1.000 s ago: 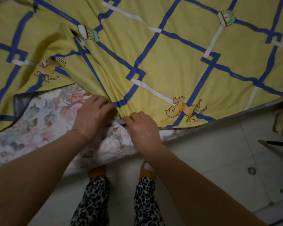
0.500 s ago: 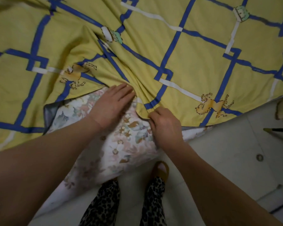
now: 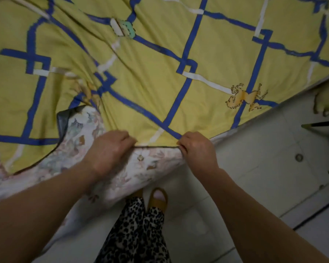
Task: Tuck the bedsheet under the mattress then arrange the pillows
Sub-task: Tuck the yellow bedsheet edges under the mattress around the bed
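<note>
**Two hands on the sheet's hem**

Both of my hands grip the near edge of the sheet (image 3: pixel 160 76), one at each end of a short, taut stretch of hem. My left hand (image 3: pixel 110 150) has its fingers curled over the hem, knuckles up, wrist lying across the mattress (image 3: pixel 152 162). My right hand (image 3: pixel 196 147) pinches the hem just beside a blue stripe, fingers bunched tight, close to where the bed's edge meets the floor (image 3: pixel 254 168).

The sheet is yellow with blue lattice lines, white bars and small orange animal figures. It covers most of the bed but is not tucked on my side: the hem between my hands lies on top of the floral mattress, whose rounded edge shows bare below it. To the left the sheet curls back, showing a dark underside and more floral fabric. Folds gather toward my left hand.

I stand right against the bed, in leopard-print trousers (image 3: pixel 137 234) and a yellow slipper (image 3: pixel 158 198) on pale tiles. A small round fitting (image 3: pixel 299 157) is set in the floor to the right, well apart from the bed.
</note>
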